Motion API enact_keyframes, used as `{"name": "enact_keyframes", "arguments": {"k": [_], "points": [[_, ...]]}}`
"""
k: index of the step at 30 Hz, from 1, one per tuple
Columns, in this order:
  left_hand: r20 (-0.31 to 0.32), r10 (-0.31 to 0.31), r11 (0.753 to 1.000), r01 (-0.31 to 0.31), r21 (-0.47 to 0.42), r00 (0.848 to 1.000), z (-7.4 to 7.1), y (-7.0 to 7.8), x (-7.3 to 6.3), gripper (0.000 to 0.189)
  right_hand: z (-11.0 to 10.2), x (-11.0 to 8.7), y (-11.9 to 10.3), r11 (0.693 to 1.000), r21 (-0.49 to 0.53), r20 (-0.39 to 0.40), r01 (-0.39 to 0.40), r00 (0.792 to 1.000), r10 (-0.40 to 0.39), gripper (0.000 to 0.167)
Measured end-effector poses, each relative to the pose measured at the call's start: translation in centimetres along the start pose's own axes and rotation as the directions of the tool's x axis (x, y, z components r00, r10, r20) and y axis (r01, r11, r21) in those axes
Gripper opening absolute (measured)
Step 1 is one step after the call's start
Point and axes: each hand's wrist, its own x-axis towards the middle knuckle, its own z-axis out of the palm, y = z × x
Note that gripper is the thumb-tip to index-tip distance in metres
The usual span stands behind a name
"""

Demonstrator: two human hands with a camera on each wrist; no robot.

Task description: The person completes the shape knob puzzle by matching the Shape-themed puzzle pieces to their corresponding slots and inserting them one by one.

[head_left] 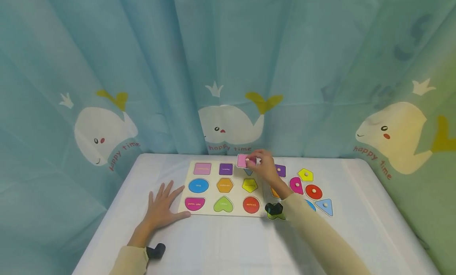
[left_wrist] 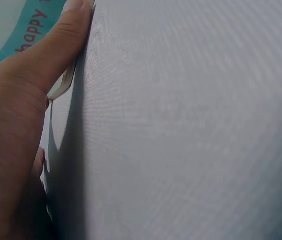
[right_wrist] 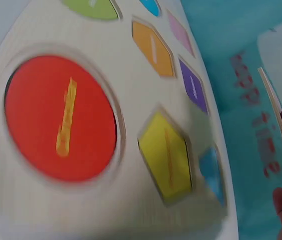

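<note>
My right hand [head_left: 264,165] pinches the knob of a pink rectangular puzzle piece [head_left: 242,161], held up over the far right part of a pale puzzle board [head_left: 210,195]. In the right wrist view the piece [right_wrist: 274,114] appears edge-on, raised off the board. The board has coloured, labelled recesses, among them a pink rectangle [head_left: 202,169], a purple square [head_left: 226,169] and a yellow pentagon [head_left: 250,185]. My left hand [head_left: 161,208] lies with fingers spread on the table, its thumb and fingertips at the board's left edge.
Loose knobbed pieces lie right of the board: a yellow pentagon [head_left: 305,175], a red circle [head_left: 313,192], a blue triangle [head_left: 325,206], a magenta half round [head_left: 296,185] and others partly behind my right arm. A whale-print curtain [head_left: 228,69] hangs behind the white table [head_left: 221,243].
</note>
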Motion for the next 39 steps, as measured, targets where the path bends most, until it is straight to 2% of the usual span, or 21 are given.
{"name": "enact_keyframes", "arguments": {"k": [3, 9, 11, 16, 18, 22, 25, 30, 39], "points": [[0.003, -0.004, 1.000, 0.004, -0.002, 1.000, -0.1, 0.1, 0.0, 0.100, 1.9, 0.6, -0.7, 1.000, 0.012, 0.028, 0.018, 0.999, -0.018, 0.016], [0.012, -0.012, 1.000, 0.012, -0.008, 1.000, -0.3, 0.3, 0.1, 0.100, 6.1, 1.8, -2.1, 0.994, 0.011, 0.047, 0.112, 0.993, -0.113, 0.013], [0.005, -0.005, 1.000, 0.005, -0.007, 1.000, -0.2, 0.3, 0.1, 0.099, 7.6, 2.1, -2.5, 0.995, 0.021, 0.078, 0.098, 0.992, -0.099, 0.014], [0.004, 0.008, 1.000, -0.008, -0.004, 1.000, 0.1, 0.2, 0.1, 0.099, 10.6, 2.2, -3.3, 1.000, -0.019, 0.165, 0.005, 0.986, -0.002, 0.016], [0.006, 0.004, 1.000, -0.004, 0.002, 1.000, 0.2, 0.1, 0.1, 0.099, 11.5, 2.2, -3.6, 0.999, -0.041, 0.180, 0.004, 0.984, 0.004, 0.016], [-0.005, 0.000, 1.000, 0.000, 0.016, 1.000, 0.0, -0.1, 0.1, 0.098, 12.9, 2.5, -4.0, 0.995, -0.091, 0.178, 0.028, 0.984, -0.012, 0.016], [0.000, -0.005, 1.000, 0.005, 0.019, 1.000, -0.1, -0.1, 0.2, 0.099, 13.7, 2.8, -4.1, 0.992, -0.125, 0.164, 0.016, 0.986, 0.005, 0.016], [0.013, -0.014, 1.000, 0.014, 0.017, 1.000, -0.1, -0.1, 0.1, 0.099, 14.6, 3.0, -4.3, 0.992, -0.123, 0.155, -0.014, 0.987, 0.033, 0.015], [0.005, -0.008, 1.000, 0.008, 0.023, 1.000, 0.1, -0.3, 0.1, 0.099, 16.0, 2.9, -4.7, 0.987, -0.157, 0.139, -0.023, 0.989, 0.045, 0.016]]}}
